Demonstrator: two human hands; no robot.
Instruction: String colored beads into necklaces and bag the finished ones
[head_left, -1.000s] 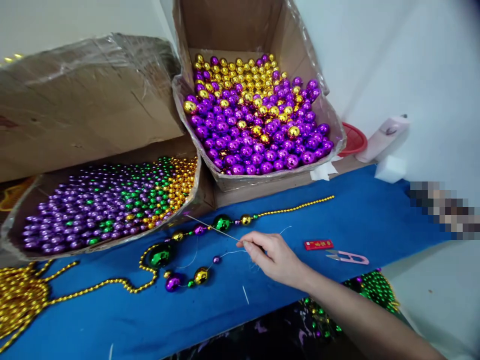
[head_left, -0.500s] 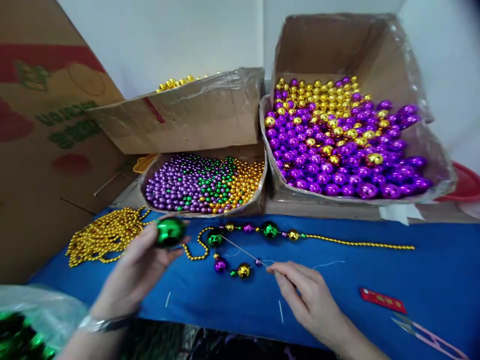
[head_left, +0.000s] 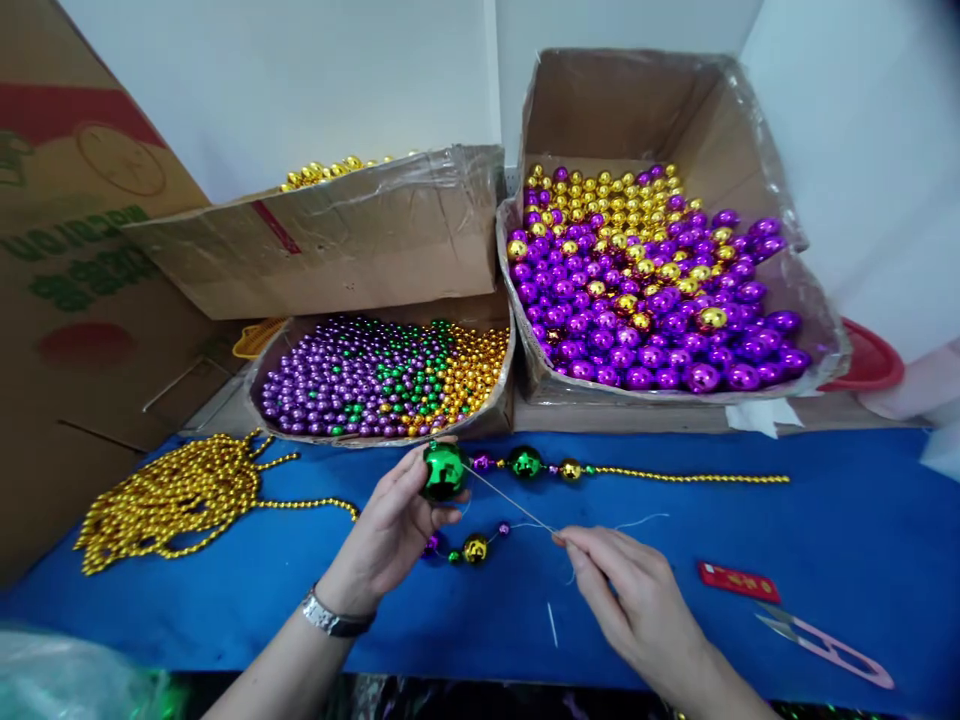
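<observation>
My left hand (head_left: 379,540) holds a big shiny green bead (head_left: 445,472) between thumb and fingers. In a pinch, my right hand (head_left: 634,590) grips a long thin needle (head_left: 511,500), whose far end meets the bead's right side; whether it is inside the hole I cannot tell. Pale thread (head_left: 643,521) trails by the right hand. Behind the hands lies a strand with another big green bead (head_left: 525,462), a gold bead (head_left: 570,469) and a tail of small gold beads (head_left: 690,481). Nearer, a gold bead (head_left: 475,548) sits on the thread; my left hand partly hides this strand.
Small purple, green and gold beads fill a low carton (head_left: 251,400); larger purple and gold ones fill a taller carton (head_left: 555,110). A heap of gold bead chain (head_left: 169,495) lies left. Pink-handled snips (head_left: 832,650) and a red packet (head_left: 739,581) lie right on the blue tabletop (head_left: 480,625).
My left hand has carried the green bead rightward to the needle's far end. My right hand keeps its pinch on the needle. The view has shifted slightly.
</observation>
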